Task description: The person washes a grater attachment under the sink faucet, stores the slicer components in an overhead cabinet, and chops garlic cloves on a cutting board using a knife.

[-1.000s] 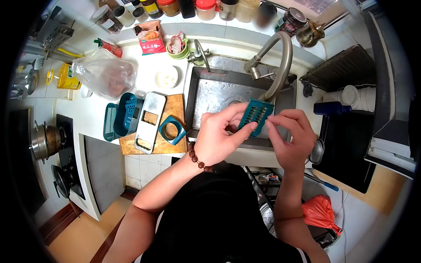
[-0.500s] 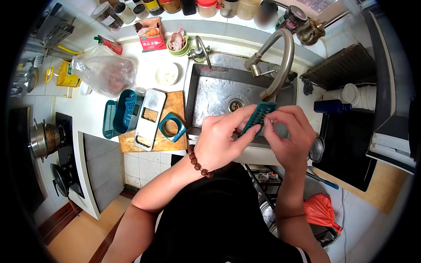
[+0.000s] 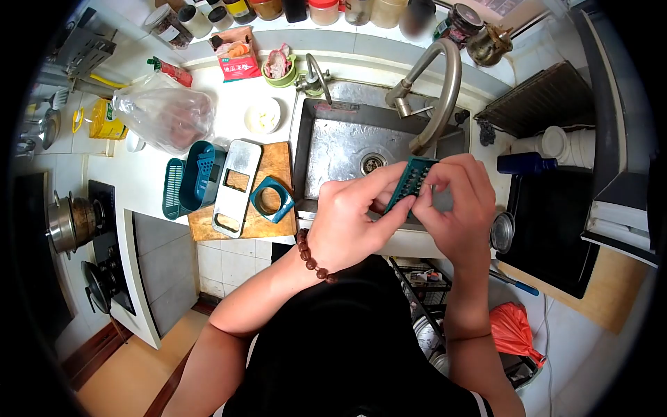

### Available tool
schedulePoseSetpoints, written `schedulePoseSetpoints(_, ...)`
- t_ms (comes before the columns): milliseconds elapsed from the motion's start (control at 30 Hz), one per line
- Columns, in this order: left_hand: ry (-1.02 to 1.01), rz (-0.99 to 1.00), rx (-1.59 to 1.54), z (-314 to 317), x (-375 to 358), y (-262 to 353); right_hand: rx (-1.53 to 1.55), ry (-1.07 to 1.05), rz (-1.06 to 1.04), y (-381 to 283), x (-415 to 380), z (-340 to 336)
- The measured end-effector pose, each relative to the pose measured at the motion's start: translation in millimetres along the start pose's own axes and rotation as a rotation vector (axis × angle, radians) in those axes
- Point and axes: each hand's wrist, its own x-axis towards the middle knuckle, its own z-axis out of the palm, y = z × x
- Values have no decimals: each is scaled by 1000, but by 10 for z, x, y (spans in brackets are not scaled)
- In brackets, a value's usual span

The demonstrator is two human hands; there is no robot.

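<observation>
My left hand [image 3: 358,219] is closed on a small dark green grater insert [image 3: 413,181] with a toothed metal face, tilted over the front of the sink. At its right edge, my right hand [image 3: 460,198] has thumb and forefinger pinched together against the toothed face; whatever lies between those fingertips is too small to make out. To the left, a white slicer frame [image 3: 248,156] with a rectangular opening lies on a wooden cutting board [image 3: 278,163]. Beside it on the board rests a teal ring-shaped holder [image 3: 285,202].
The sink [image 3: 330,142] has a tall curved faucet [image 3: 455,76] and a smaller tap [image 3: 319,76]. Left of the board stand a teal container [image 3: 194,194] and a green slotted tray [image 3: 172,187]. A white bowl [image 3: 274,115], plastic bag [image 3: 163,115] and red packet [image 3: 240,68] sit behind.
The grater insert has turned slightly, showing more of its toothed face. My right fingertips have shifted a little along it; the left hand keeps its hold.
</observation>
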Motion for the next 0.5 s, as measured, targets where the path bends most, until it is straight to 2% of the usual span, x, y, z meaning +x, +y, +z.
schedulePoseSetpoints(367, -56, -199, -331, 23, -14, -25, 66, 31, 27, 1, -30, -10)
schedulePoseSetpoints(500, -17, -237, -446, 61, -17, -56, 114, 46, 38, 8, -44, -31)
